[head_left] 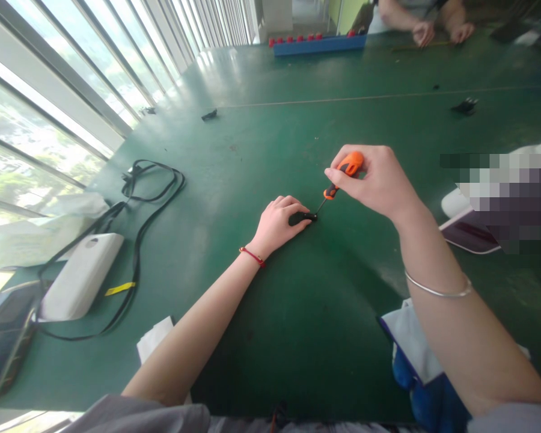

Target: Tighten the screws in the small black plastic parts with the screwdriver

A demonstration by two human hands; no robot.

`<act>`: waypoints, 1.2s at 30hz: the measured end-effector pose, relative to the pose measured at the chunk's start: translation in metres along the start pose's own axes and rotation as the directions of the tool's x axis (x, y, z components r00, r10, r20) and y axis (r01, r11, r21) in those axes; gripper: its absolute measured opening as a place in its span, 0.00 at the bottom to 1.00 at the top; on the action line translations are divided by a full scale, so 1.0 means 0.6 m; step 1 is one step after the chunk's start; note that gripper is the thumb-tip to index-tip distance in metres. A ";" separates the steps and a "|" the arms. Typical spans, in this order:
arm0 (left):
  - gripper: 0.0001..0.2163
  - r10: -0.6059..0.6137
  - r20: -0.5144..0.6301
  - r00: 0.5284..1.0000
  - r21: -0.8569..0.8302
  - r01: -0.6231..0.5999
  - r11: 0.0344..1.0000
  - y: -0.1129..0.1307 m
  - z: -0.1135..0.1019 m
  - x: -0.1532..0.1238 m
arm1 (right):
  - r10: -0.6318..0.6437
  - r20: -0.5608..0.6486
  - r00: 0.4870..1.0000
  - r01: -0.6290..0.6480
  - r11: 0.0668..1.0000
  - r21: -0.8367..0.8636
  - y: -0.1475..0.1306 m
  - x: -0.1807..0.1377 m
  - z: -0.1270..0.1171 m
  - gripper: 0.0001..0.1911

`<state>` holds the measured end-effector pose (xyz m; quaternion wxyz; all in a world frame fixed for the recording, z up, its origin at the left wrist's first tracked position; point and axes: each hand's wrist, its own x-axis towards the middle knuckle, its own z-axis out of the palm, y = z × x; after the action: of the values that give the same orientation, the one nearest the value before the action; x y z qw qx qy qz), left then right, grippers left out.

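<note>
In the head view, my left hand (280,224) grips a small black part (300,218) low over the green table, fingers closed around it. My right hand (370,175) holds an orange and black screwdriver (351,163) by its handle, which is tilted up to the right. The screwdriver's thin metal shaft slants down to the right end of the black part, and its tip appears to meet it there. The exact kind of the black part is too small to tell.
On the left lie a white power bank (83,276), a black cable (137,252) and a phone (6,343). A blue rack (320,46) with red knobs stands at the far edge, near another person's hands (424,33). Small black pieces (466,106) lie farther back.
</note>
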<state>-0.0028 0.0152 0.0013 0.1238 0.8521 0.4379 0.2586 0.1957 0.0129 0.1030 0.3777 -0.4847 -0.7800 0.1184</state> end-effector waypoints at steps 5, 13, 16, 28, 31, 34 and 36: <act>0.06 -0.009 -0.004 1.000 -0.031 0.009 0.999 0.001 0.001 0.000 | -0.031 0.008 0.999 0.031 0.999 0.022 0.001 0.000 0.002 0.09; 0.07 0.016 0.007 1.000 -0.045 -0.015 0.999 0.000 0.001 0.000 | -0.017 -0.015 1.000 0.017 1.000 0.021 0.003 0.001 0.000 0.09; 0.07 0.014 0.013 1.000 -0.051 -0.013 0.999 -0.001 0.001 0.001 | -0.016 -0.003 1.000 0.016 1.000 0.024 0.005 0.001 0.001 0.08; 0.06 0.013 0.019 1.000 -0.074 -0.012 0.997 -0.001 0.001 0.001 | -0.043 -0.068 0.997 0.047 0.997 0.060 0.001 0.000 -0.003 0.09; 0.06 0.018 0.015 1.000 -0.073 -0.017 0.997 -0.002 0.000 0.001 | -0.029 -0.054 0.998 0.032 0.998 0.053 0.003 0.000 0.000 0.09; 0.06 0.021 0.015 1.000 -0.066 -0.020 0.998 -0.001 0.000 0.001 | -0.021 -0.026 0.999 0.022 0.999 0.042 0.004 0.000 0.003 0.08; 0.06 0.020 0.017 1.000 -0.064 -0.019 0.998 -0.001 0.000 0.002 | -0.018 -0.012 1.000 0.018 0.999 0.036 0.004 0.001 0.004 0.08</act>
<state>-0.0028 0.0163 0.0015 0.1522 0.8542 0.4199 0.2661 0.1956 0.0148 0.1004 0.3921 -0.4714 -0.7799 0.1260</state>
